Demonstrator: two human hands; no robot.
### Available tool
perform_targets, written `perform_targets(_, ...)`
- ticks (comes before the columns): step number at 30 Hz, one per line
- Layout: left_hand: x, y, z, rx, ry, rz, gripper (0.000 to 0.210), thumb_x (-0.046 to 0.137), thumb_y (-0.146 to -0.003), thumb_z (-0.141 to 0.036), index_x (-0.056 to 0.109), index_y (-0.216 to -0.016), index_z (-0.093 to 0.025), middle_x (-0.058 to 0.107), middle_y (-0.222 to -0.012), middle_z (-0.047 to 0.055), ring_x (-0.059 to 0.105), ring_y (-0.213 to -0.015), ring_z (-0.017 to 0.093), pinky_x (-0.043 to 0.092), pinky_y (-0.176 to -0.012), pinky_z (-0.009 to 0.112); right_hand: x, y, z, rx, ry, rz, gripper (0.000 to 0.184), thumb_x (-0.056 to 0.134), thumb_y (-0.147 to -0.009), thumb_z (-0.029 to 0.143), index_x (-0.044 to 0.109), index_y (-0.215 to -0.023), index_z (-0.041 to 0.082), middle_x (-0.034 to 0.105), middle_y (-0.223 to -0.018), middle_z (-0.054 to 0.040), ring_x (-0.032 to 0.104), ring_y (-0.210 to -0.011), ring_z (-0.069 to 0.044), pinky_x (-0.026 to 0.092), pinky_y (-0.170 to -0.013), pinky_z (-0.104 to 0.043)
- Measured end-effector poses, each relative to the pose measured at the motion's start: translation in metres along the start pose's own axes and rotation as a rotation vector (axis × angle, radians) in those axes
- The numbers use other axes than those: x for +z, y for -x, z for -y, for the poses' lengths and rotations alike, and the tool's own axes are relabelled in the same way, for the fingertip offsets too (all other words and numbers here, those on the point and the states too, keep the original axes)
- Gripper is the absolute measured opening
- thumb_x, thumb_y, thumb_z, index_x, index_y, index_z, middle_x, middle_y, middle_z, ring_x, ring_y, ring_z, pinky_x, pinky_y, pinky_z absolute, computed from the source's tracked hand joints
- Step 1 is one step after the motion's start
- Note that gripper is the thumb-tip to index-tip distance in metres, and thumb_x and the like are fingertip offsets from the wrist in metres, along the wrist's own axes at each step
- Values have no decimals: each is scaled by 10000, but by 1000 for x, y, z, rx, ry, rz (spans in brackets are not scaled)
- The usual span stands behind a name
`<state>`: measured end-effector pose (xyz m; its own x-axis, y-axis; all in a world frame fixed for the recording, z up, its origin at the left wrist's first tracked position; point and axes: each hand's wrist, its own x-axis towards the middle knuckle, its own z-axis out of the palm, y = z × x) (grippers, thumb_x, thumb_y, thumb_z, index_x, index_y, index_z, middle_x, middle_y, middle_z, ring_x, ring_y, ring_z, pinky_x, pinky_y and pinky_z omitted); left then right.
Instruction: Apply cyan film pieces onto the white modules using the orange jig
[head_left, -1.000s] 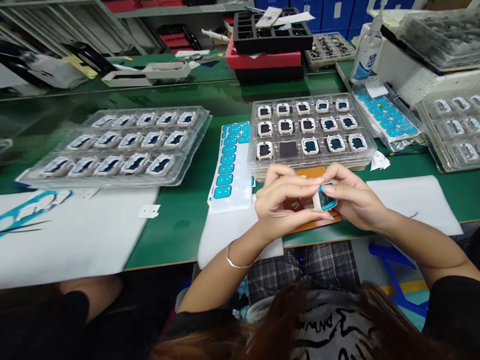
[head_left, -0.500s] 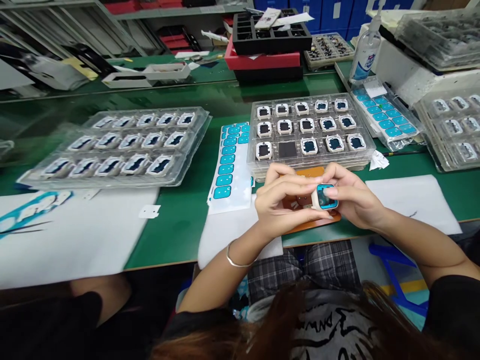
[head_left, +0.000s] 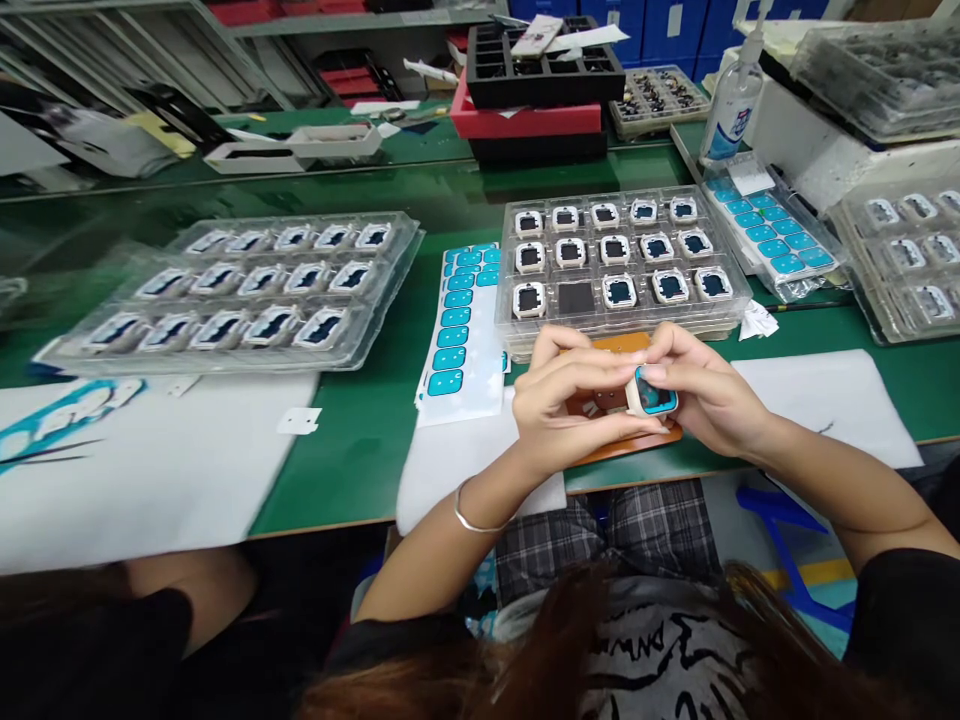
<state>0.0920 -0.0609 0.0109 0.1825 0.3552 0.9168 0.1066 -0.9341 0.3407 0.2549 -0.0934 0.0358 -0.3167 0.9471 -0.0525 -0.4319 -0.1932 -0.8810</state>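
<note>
The two hands jointly grip one white case with a blue-edged face (head_left: 658, 402), positioned above the orange board (head_left: 631, 448) on the desk (head_left: 352, 440). The left hand (head_left: 551, 400) is partly open in a C shape: extended fingers reach the case's upper edge and the thumb lies along its lower edge. The right hand (head_left: 709, 398) is bent more tightly, with the thumb pressing on the upper part of the face; its lower fingers are largely hidden. The compartment tray (head_left: 637, 320) stands just beyond the hands.
</note>
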Motion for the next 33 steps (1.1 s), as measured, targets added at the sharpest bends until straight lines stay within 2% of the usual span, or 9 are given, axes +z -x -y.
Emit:
perform_targets(13,-1,-1,-2,11,-16,25,451,836,-662,-482,656,-985,-224,779,-929,30,612,-757,144,466,-664,327,0,-1,1,-4,38,-10,276,765,-702,233,492,-728,198,571,-645,67,502,-569,-79,398,-513,-184)
perform_targets(21,0,-1,-1,4,-14,14,438,834,-674,-492,654,-992,-250,781,-914,25,618,-739,158,454,-640,340,-2,1,4,53,74,65,326,793,-675,252,488,-779,210,598,-690,57,536,-585,-96,413,-528,-208)
perform_targets(27,-1,0,0,-12,-23,26,454,849,-666,-480,642,-1015,-276,778,-924,5,616,-747,161,438,-651,344,-1,0,3,39,21,16,217,727,-709,247,523,-760,193,573,-656,55,520,-578,-87,394,-518,-198)
perform_targets(33,0,0,-1,-5,-22,12,452,851,-659,-468,647,-998,-249,779,-921,25,603,-751,158,442,-649,334,0,0,2,43,66,-4,276,743,-719,294,483,-759,211,546,-639,60,510,-562,-100,381,-497,-215)
